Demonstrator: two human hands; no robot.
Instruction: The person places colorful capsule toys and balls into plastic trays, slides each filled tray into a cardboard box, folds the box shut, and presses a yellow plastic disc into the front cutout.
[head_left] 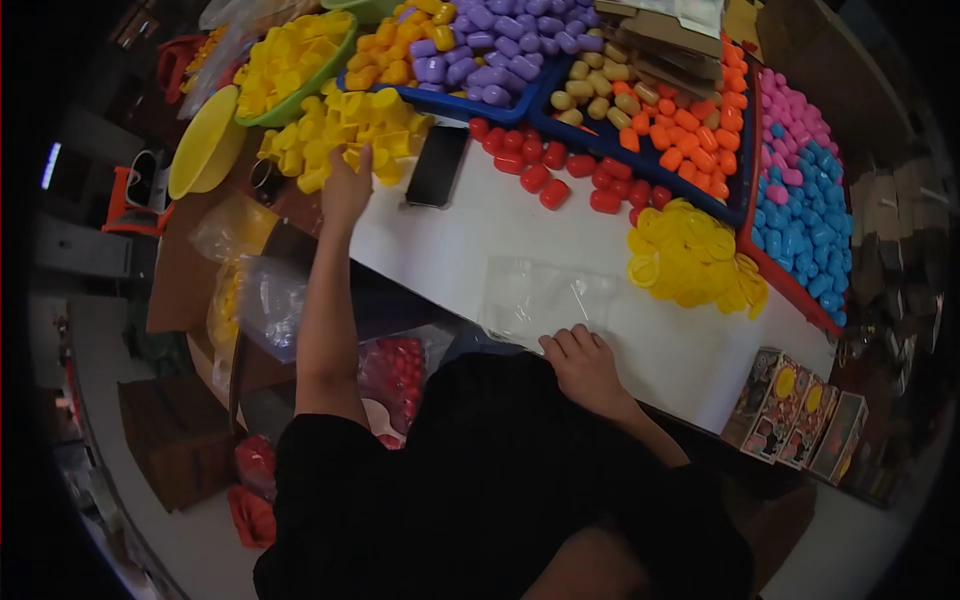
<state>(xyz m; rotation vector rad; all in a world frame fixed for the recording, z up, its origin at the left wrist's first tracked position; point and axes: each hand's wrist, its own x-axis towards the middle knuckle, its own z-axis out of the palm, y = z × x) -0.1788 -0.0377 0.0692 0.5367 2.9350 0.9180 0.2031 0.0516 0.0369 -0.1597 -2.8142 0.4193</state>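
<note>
My left hand (347,188) reaches into a heap of small yellow plastic cups (385,125) at the table's left end. Its thumb and fingers close around one of them, though the fingertips are partly hidden. My right hand (585,370) rests at the near table edge, fingers curled on the lower edge of a clear plastic bag (540,295) lying flat on the white table (430,255). A black phone (437,165) lies right of the left hand. Loose red capsule-shaped pieces (540,178) and a pile of flat yellow discs (690,255) lie beyond the bag.
Blue trays (735,205) hold purple, tan and orange pieces; a red-rimmed tray (790,275) holds pink and blue ones. A green basin (345,50) of yellow pieces and a yellow bowl (205,145) stand left. Printed boxes (800,410) sit right. A cardboard box (180,270) stands lower left.
</note>
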